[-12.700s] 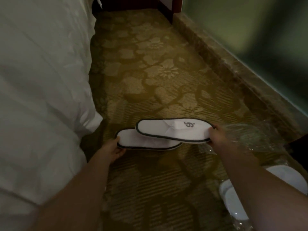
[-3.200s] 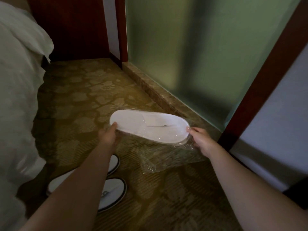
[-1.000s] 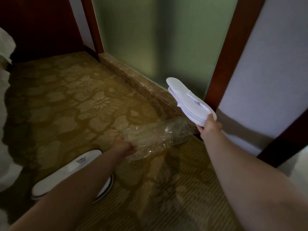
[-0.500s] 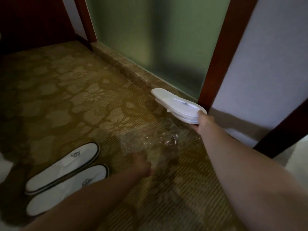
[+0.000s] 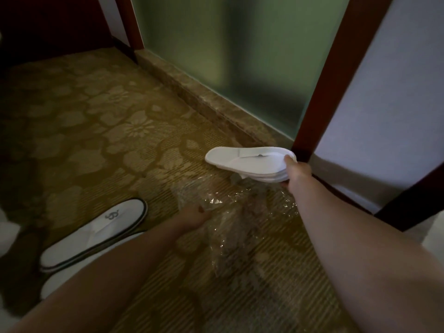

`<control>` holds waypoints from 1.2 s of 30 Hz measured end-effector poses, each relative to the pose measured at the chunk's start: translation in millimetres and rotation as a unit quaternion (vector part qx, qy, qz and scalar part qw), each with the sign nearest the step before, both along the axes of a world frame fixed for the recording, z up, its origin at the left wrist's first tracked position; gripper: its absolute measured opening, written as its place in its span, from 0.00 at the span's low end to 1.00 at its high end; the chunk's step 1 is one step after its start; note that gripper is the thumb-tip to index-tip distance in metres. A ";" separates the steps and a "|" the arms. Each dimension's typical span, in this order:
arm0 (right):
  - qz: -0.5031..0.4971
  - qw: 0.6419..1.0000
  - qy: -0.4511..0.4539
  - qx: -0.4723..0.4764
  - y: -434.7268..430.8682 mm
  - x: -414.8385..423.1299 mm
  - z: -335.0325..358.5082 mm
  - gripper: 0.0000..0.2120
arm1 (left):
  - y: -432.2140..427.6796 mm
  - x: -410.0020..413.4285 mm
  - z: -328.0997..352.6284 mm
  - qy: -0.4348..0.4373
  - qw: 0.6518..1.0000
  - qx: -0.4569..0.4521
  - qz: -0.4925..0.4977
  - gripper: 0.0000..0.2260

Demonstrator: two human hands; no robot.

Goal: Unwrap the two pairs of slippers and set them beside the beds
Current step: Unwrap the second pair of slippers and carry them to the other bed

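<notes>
My right hand (image 5: 296,171) grips one end of a stacked pair of white slippers (image 5: 247,162), soles up, held just above the carpet near the door post. Clear plastic wrapping (image 5: 230,219) lies crumpled on the carpet below them, and my left hand (image 5: 193,216) pinches its left edge. The other pair of white slippers (image 5: 93,233) with dark trim and a logo lies side by side on the carpet at the lower left, partly hidden by my left forearm.
A patterned gold carpet (image 5: 96,131) covers the floor. A stone sill (image 5: 204,99) runs under a frosted green glass panel (image 5: 240,56). A red-brown wooden post (image 5: 322,97) stands right of the glass. White bedding (image 5: 7,234) shows at the left edge.
The second pair came out of its wrapper and now hangs in my right hand alone, lowered toward the floor. My left hand went down to the empty wrapping on the carpet.
</notes>
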State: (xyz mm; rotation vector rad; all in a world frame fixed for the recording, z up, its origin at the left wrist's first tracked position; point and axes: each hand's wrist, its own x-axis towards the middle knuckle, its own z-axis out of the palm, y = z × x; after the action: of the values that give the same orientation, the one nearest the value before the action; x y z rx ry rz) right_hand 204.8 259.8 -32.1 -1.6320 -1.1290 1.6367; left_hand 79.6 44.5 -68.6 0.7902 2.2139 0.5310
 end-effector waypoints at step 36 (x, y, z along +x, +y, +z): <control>0.290 0.940 0.135 -0.120 -96.3 -97.5 -24.7 0.25 | -24.2 -72.4 5.7 -0.199 0.921 0.198 0.271 0.27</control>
State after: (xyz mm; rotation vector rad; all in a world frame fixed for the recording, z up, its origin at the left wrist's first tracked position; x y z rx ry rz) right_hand 107.3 163.5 -56.8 -1.2081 -1.3878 2.3711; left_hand 7.2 20.3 -62.9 0.2028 1.9392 1.3169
